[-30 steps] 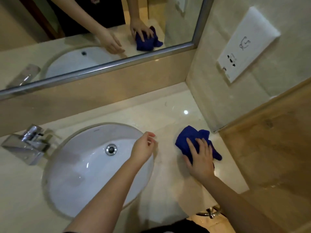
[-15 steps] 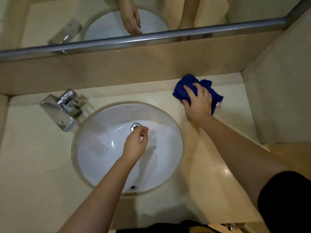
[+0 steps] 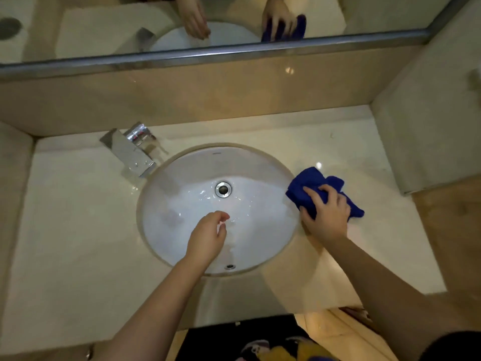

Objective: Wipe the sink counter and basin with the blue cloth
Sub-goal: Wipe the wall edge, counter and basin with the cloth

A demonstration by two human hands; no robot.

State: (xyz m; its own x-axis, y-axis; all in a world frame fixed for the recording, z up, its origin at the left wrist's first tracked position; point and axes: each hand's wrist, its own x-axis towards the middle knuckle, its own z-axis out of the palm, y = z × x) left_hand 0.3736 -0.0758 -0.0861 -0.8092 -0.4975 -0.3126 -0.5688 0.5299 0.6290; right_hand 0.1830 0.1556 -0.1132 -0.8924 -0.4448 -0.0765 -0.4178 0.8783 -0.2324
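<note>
The blue cloth (image 3: 309, 181) lies bunched on the beige counter (image 3: 78, 217), just right of the white oval basin (image 3: 182, 204) and touching its rim. My right hand (image 3: 326, 217) lies on top of the cloth with fingers bent over it, holding it down against the counter. My left hand (image 3: 208, 238) hovers over the near half of the basin with its fingers loosely curled and nothing in it. Water glistens on the basin floor around the chrome drain (image 3: 223, 189).
A chrome faucet (image 3: 132, 152) stands at the basin's back left. A mirror (image 3: 104, 27) with a metal frame runs along the back wall. A side wall (image 3: 429, 126) closes the counter on the right, and a low ledge (image 3: 13, 178) on the left.
My right hand has dragged the cloth from the back of the counter toward me, to the basin's right rim. My left hand stays over the basin.
</note>
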